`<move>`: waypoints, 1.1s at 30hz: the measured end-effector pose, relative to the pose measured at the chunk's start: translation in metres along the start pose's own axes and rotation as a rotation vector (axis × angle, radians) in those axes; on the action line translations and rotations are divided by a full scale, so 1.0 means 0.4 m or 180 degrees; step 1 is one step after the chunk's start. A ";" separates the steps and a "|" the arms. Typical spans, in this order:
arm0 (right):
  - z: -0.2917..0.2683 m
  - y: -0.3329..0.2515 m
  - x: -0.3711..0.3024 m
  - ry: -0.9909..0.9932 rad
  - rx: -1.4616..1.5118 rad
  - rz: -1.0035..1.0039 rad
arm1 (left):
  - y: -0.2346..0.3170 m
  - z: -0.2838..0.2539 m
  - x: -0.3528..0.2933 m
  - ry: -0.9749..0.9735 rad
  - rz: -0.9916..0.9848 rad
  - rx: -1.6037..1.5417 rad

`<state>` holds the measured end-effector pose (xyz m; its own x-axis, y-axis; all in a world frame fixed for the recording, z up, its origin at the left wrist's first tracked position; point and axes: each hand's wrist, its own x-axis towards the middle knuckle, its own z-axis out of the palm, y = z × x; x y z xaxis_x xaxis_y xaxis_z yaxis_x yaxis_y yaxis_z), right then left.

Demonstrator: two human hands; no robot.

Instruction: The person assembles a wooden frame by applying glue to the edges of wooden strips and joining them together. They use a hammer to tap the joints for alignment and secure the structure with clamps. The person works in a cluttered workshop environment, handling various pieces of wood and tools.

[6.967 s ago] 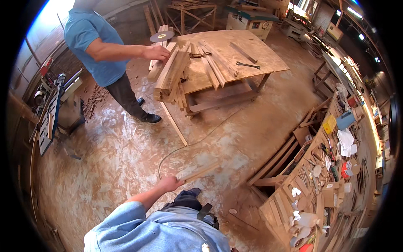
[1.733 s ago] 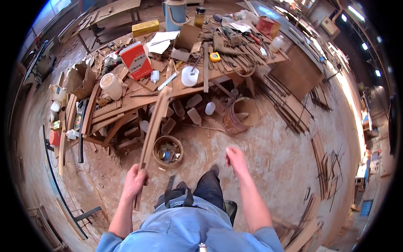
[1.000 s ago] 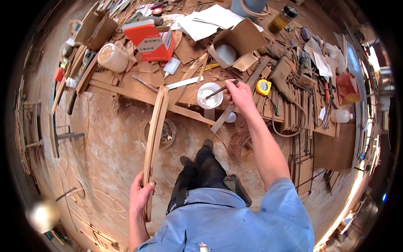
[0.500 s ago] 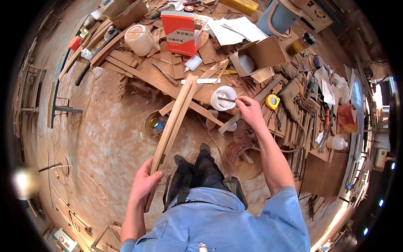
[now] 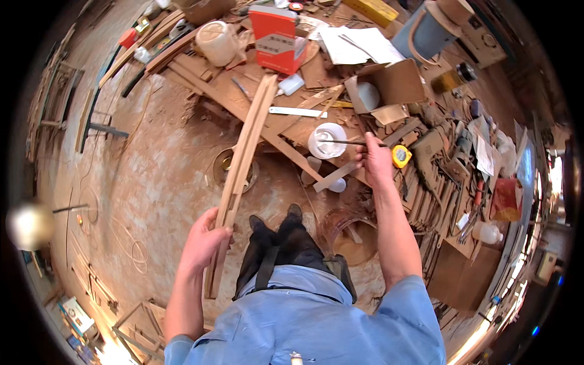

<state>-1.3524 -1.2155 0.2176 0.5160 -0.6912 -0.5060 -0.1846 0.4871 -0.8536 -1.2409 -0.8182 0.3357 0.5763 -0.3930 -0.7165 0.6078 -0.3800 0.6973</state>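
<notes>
My left hand (image 5: 207, 240) is closed around the lower part of a long wooden piece (image 5: 245, 149) with lengthwise grooves. It slants up and away, its far end above the bench near a red-orange box (image 5: 274, 39). My right hand (image 5: 377, 161) grips a thin dark stick (image 5: 351, 142), which points left into a small white cup (image 5: 334, 130). White material shows inside the cup, around the stick's tip. Just right of that hand lies a yellow tape measure (image 5: 401, 156).
A cluttered wooden bench carries a white ruler (image 5: 298, 112), a cream jug (image 5: 217, 44), an open cardboard box (image 5: 395, 85), a blue-grey bucket (image 5: 420, 33), a power drill (image 5: 431, 146) and several wood strips. On the floor below stands a bucket (image 5: 351, 234) near my feet.
My right hand has shifted right and turned; more of the stick shows between hand and cup. The wooden piece has swung slightly left at its far end, still in my left hand.
</notes>
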 end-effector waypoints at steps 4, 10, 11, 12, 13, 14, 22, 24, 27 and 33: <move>-0.019 -0.002 0.014 -0.0190 0.0099 0.0326 | 0.027 0.016 -0.014 -0.0260 -0.0105 -0.0206; -0.028 -0.126 -0.059 -0.0090 0.0809 0.0083 | 0.028 0.026 -0.013 -0.0367 -0.0171 -0.0221; -0.024 -0.153 -0.091 -0.0296 0.0936 -0.0036 | 0.025 0.030 -0.011 -0.0361 -0.0144 -0.0205; -0.017 -0.179 -0.129 -0.0550 0.1022 -0.0196 | 0.023 0.033 -0.009 -0.0356 -0.0108 -0.0190; -0.005 -0.203 -0.164 -0.0649 0.0910 -0.0264 | 0.021 0.035 -0.008 -0.0341 -0.0050 -0.0172; 0.011 -0.221 -0.201 -0.0893 0.0917 -0.0352 | 0.019 0.037 -0.007 -0.0328 0.0003 -0.0149; 0.183 -0.214 -0.419 -0.1686 -0.0466 -0.0182 | 0.004 0.040 -0.017 -0.0208 0.0217 -0.0074; 0.211 -0.208 -0.427 -0.1729 -0.0677 -0.0194 | -0.001 0.037 -0.017 -0.0173 0.0281 0.0007; 0.242 -0.203 -0.429 -0.1821 -0.0977 -0.0231 | -0.011 0.032 -0.019 -0.0089 0.0454 0.0121; 0.289 -0.204 -0.444 -0.2396 -0.2032 -0.1880 | -0.034 0.029 -0.022 0.0058 0.0650 0.0404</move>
<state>-1.3321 -1.0709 0.3914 0.9924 -0.1227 0.0126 -0.0269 -0.3145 -0.9489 -1.2605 -0.8194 0.3328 0.6906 -0.4578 -0.5599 0.4049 -0.3968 0.8238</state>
